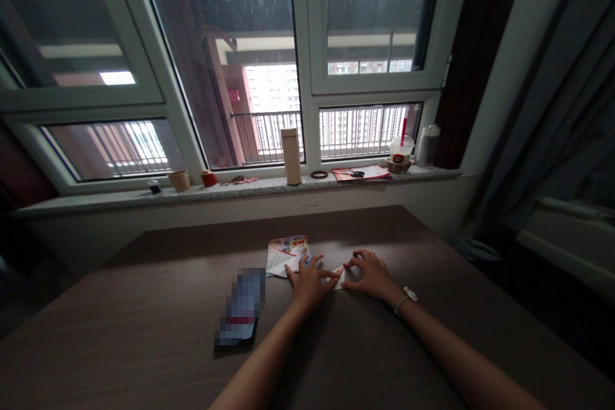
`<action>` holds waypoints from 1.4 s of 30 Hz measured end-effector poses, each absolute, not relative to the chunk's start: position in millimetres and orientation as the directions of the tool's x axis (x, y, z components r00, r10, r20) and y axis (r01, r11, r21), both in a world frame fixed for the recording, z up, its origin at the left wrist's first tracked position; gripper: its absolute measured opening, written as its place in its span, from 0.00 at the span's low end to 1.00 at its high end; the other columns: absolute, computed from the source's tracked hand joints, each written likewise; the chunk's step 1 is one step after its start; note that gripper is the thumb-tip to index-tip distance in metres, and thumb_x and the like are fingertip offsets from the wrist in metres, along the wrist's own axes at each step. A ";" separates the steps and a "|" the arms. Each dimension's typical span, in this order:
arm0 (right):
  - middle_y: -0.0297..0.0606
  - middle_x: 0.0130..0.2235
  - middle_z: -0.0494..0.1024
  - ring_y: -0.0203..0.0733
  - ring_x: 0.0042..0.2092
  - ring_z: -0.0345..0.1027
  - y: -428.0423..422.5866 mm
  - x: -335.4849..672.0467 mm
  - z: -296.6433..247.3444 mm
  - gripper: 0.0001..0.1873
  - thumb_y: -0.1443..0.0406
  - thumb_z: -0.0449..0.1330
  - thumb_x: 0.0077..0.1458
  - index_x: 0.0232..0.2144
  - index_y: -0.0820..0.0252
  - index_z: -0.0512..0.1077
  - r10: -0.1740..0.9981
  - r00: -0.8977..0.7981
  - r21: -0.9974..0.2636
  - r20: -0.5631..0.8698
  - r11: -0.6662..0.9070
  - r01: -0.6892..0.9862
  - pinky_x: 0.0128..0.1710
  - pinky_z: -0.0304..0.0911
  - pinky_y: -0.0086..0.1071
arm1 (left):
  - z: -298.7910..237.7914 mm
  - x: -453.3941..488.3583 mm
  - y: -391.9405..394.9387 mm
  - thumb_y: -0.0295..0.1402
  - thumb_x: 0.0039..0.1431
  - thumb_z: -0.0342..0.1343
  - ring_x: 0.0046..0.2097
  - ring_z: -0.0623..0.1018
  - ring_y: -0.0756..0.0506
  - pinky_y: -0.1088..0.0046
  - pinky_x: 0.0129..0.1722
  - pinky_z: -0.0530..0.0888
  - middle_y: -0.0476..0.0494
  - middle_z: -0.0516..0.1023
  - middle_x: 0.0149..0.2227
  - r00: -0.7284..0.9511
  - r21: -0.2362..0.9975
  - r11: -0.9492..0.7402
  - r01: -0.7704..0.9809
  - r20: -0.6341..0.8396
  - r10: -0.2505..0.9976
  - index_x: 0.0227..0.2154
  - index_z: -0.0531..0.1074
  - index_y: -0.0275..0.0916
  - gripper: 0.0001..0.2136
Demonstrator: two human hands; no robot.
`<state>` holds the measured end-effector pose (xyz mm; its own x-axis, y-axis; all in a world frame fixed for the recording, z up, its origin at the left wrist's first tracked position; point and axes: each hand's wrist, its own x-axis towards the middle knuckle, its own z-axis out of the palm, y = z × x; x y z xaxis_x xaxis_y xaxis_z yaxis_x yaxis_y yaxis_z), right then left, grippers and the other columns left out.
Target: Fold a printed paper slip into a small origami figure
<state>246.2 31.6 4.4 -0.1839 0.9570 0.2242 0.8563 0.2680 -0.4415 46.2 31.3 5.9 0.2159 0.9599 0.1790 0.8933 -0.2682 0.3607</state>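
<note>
Folding or smoothing seems to be the step in hand: a small slip lies on the table, right of the phone and a little beyond it, with both hands at it. The right hand, farther from the phone, has thumb and forefinger on the slip, apparently gripping it. The left hand, between phone and slip, has its fingers spread and one digit reaching the slip; whether that digit pinches or only presses, I cannot tell. As I judge it, the next move calls for steadying the slip with one hand while the other presses along it, using little force.

The leaflets lie beyond the phone and slightly right, under or just beside the left hand's fingertips, so a sweep towards the phone could drag them. Left of the phone the tabletop runs well out to its edge. The far edge lies beyond the phone and leaflets, short of the sill; the right edge is well apart from the phone, past the right hand.
</note>
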 end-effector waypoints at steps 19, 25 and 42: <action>0.39 0.53 0.66 0.47 0.59 0.55 29.8 244.0 -0.4 0.20 0.49 0.62 0.47 0.41 0.48 0.74 0.949 -0.157 -0.442 0.274 0.269 0.856 0.59 0.48 0.44 | 9.7 45.0 27.4 0.44 0.56 0.56 0.65 0.52 0.34 0.29 0.55 0.34 0.59 0.63 0.62 0.188 0.388 -0.234 0.891 0.153 0.970 0.39 0.76 0.66 0.09; 0.41 0.55 0.65 0.49 0.60 0.53 28.3 244.7 1.7 0.27 0.45 0.65 0.41 0.43 0.48 0.73 0.949 -0.195 -0.424 0.247 0.287 0.859 0.61 0.46 0.45 | 8.5 45.1 28.3 0.43 0.56 0.56 0.65 0.52 0.34 0.29 0.55 0.33 0.57 0.63 0.62 0.177 0.414 -0.225 0.882 0.151 0.973 0.38 0.77 0.65 0.09; 0.39 0.52 0.68 0.46 0.57 0.56 30.5 254.1 -3.1 0.17 0.54 0.58 0.54 0.45 0.47 0.75 0.936 -0.186 -0.540 0.298 0.326 0.776 0.59 0.51 0.42 | 6.4 44.1 27.8 0.47 0.56 0.57 0.65 0.53 0.33 0.28 0.55 0.36 0.53 0.63 0.62 0.168 0.394 -0.242 0.887 0.213 0.963 0.40 0.76 0.64 0.09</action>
<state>254.1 30.5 -3.1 -0.1858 0.9363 0.2980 0.7760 0.3259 -0.5400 44.1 27.8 6.4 0.1677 0.9626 0.2129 0.8869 -0.2416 0.3938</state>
